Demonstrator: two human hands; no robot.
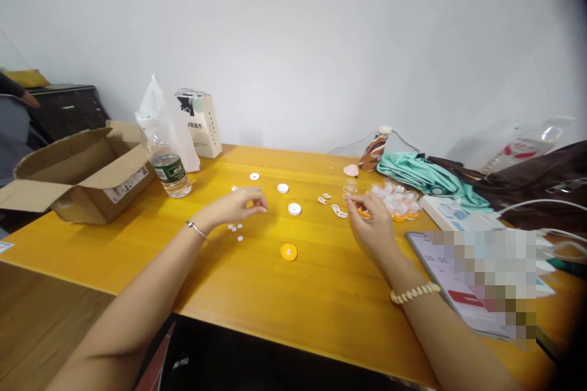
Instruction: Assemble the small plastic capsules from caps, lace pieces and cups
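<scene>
My left hand [241, 204] hovers over the left middle of the table, its fingers loosely curved with a gap to the thumb and nothing visible in them. Below it lie several small white dots [240, 238]. My right hand [373, 223] has its thumb and fingertips pinched together beside clear plastic rings [350, 189]; whatever is between them is too small to make out. Between the hands are an orange round cap [288, 252] with a small white piece at its centre, and white round discs [294, 209]. Flat white cut-out pieces [339, 211] lie left of my right hand.
A heap of clear and orange plastic parts [394, 200] sits behind my right hand. Farther back stand a brown drink bottle [375, 149] and green cloth [422, 174]. A phone [458, 287] lies right; a cardboard box [92, 177] and water bottle [169, 165] stand left.
</scene>
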